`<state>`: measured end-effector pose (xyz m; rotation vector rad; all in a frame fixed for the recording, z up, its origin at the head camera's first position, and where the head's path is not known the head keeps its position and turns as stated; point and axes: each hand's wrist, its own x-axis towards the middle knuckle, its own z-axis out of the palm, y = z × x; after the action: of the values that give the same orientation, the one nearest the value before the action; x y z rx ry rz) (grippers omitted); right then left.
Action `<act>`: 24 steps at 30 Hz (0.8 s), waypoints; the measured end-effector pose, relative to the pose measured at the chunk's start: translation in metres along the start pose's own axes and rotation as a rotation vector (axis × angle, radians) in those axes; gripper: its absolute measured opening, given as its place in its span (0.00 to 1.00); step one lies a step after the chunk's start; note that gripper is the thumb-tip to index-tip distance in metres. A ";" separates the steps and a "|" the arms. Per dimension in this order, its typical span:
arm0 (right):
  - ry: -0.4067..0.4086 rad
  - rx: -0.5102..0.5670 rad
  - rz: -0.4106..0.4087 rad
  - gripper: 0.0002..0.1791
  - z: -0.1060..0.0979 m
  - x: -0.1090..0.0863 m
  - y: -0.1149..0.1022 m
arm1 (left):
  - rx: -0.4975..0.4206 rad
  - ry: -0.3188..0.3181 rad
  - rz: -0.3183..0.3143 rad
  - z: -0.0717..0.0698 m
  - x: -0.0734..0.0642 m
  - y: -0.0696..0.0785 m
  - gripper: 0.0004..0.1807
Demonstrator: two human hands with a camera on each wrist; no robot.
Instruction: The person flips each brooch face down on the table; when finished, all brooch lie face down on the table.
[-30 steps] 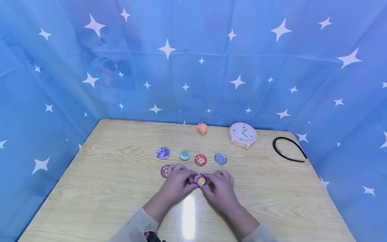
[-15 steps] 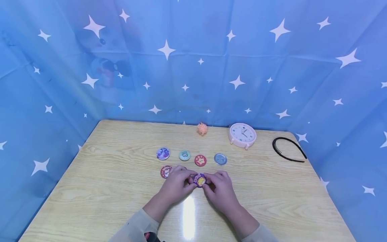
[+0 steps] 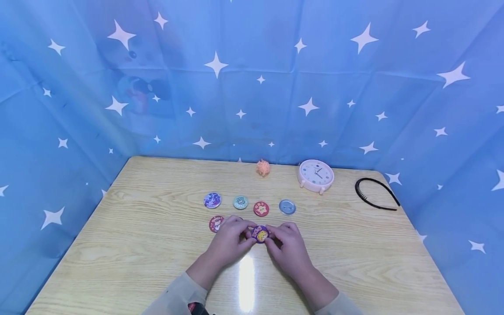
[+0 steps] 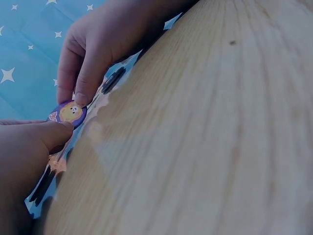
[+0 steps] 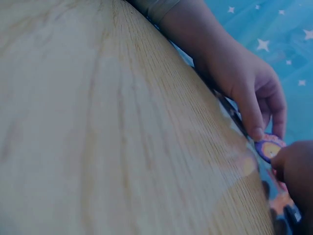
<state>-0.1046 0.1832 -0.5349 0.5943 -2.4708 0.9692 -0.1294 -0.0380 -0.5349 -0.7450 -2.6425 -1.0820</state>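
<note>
A round purple button badge with a yellow character on it is pinched at its left edge by my left hand. The fingers and thumb of my right hand grip the opposite edge. In the left wrist view the badge stands tilted, its printed face showing, between both thumbs. The right wrist view shows the same badge, partly covered by the hand nearer that camera. Just behind my left hand lies a red badge, partly hidden by the knuckles.
Beyond my hands a row holds a purple-blue badge, a green badge, a red star badge and a face-down badge. Farther back are an orange fuzzy ball and a pink clock. A black headband lies right.
Both hands keep hold of the purple badge in nearly the same place. My right thumb has shifted slightly toward the badge's right edge, and a little more of the left red badge shows.
</note>
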 end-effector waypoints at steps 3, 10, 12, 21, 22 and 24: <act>0.030 0.011 -0.019 0.20 -0.001 0.000 0.000 | -0.003 0.012 0.011 0.001 0.000 0.000 0.15; 0.081 0.048 -0.053 0.17 -0.001 0.001 -0.001 | 0.023 0.041 0.061 0.002 -0.001 -0.002 0.09; 0.082 0.057 -0.051 0.15 -0.001 0.001 -0.001 | 0.026 0.060 0.089 0.003 -0.001 -0.002 0.10; 0.086 0.107 -0.031 0.08 -0.001 0.002 0.000 | 0.022 0.132 0.130 0.005 0.000 -0.006 0.11; 0.088 0.115 -0.029 0.08 -0.001 0.002 0.000 | 0.016 0.134 0.122 0.005 -0.001 -0.006 0.11; 0.085 0.127 -0.017 0.07 -0.001 0.001 0.000 | -0.001 0.136 0.106 0.005 0.000 -0.005 0.11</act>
<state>-0.1053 0.1833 -0.5334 0.6011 -2.3391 1.1272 -0.1318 -0.0379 -0.5421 -0.7732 -2.4609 -1.0665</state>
